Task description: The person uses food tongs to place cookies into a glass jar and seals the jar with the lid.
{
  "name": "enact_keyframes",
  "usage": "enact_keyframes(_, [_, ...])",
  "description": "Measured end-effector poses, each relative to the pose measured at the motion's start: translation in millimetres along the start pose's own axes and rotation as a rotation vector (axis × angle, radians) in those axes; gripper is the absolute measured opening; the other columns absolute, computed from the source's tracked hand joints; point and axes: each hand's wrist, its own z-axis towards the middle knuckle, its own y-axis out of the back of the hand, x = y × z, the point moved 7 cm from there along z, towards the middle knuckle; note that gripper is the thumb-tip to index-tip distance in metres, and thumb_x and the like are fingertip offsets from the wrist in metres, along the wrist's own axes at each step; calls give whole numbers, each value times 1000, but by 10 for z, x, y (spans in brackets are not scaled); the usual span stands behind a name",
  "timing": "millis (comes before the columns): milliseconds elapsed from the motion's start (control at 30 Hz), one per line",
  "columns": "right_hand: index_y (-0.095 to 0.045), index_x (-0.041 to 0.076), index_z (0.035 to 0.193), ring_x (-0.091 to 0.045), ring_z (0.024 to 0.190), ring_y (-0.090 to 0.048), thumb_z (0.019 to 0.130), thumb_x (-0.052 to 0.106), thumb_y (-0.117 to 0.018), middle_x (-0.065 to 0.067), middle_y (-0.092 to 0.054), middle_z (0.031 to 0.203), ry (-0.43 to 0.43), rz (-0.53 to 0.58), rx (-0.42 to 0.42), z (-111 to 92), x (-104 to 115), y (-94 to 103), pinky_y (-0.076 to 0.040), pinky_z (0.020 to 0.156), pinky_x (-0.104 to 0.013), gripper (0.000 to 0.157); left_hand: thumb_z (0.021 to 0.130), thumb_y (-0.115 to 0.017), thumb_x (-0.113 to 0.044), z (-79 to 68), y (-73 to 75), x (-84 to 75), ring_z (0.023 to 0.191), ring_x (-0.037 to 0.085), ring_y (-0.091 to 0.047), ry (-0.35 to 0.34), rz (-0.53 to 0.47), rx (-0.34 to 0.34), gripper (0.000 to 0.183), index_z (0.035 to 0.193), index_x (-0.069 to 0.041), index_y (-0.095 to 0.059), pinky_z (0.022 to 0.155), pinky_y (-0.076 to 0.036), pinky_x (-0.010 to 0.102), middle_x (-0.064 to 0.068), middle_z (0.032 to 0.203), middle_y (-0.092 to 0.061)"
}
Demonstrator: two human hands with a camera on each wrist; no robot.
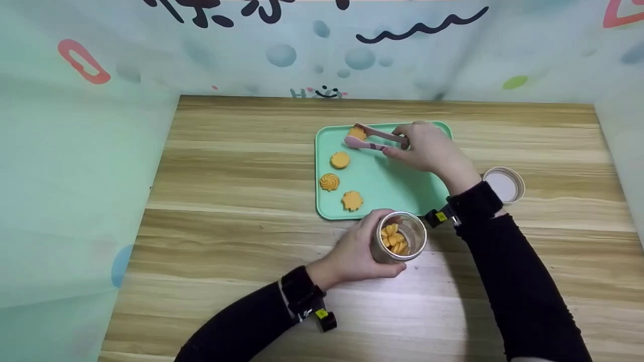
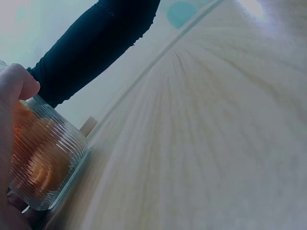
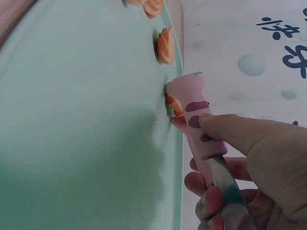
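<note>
My right hand (image 1: 427, 148) grips a pair of pink tongs (image 1: 370, 146) over the far edge of a mint-green tray (image 1: 397, 188). Between the tong tips is a cookie (image 1: 357, 132); in the right wrist view the tips stand on either side of that cookie (image 3: 176, 105). Three more cookies lie on the tray's left part: a round one (image 1: 340, 160), a swirled one (image 1: 329, 182) and a flower-shaped one (image 1: 352, 200). My left hand (image 1: 359, 251) is wrapped around a ribbed clear glass jar (image 2: 72, 143), tilted, with several cookies (image 1: 393, 239) inside.
A round lid (image 1: 503, 185) lies right of the tray, beside my right forearm. The wooden table (image 1: 241, 176) meets a printed cloth backdrop (image 1: 312, 60) at its far edge, with cloth at the sides too. The jar stands close to the tray's near edge.
</note>
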Motion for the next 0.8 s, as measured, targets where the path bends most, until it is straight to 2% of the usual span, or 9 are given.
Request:
enact_keyframes(133, [-72, 1, 125, -30, 82, -59, 108, 42, -68, -16, -69, 95, 9, -3, -13, -5, 1, 5, -44, 69, -41, 45, 77, -98, -38, 1, 1, 7, 134, 9, -56, 7, 6, 0, 95, 154, -18, -45, 118, -46, 33, -4, 146, -60])
enact_keyframes(333, [-73, 1, 115, -28, 77, -56, 108, 40, -68, -13, -66, 88, 18, -28, -48, -27, 4, 20, -40, 65, -39, 40, 77, -98, -39, 5, 2, 1, 135, 9, -56, 8, 8, 2, 96, 155, -18, -45, 118, -46, 33, -4, 146, -60])
enact_keyframes(467, [-74, 1, 115, -28, 74, -56, 108, 41, -69, -13, -67, 86, 34, -22, -98, -88, 2, 76, -41, 64, -40, 42, 77, -98, -40, -1, 3, 8, 134, 9, -56, 18, 5, 4, 96, 155, -20, -45, 118, -46, 34, -5, 146, -60])
enact_keyframes(667, [-73, 1, 113, -26, 69, -46, 108, 42, -70, -12, -63, 87, 50, 38, -172, -328, 28, 254, -35, 63, -39, 42, 77, -98, -40, -2, 13, 1, 132, 9, -58, 6, 9, -7, 96, 154, -20, -46, 116, -48, 35, -5, 145, -61])
enact_keyframes(800, [-75, 4, 112, -22, 67, -49, 106, 42, -73, -10, -67, 93, 84, 75, -215, -603, 119, 429, -39, 62, -36, 38, 76, -99, -39, -2, 16, 4, 132, 9, -58, 6, 3, -9, 96, 154, -20, -46, 116, -49, 35, -5, 145, -61])
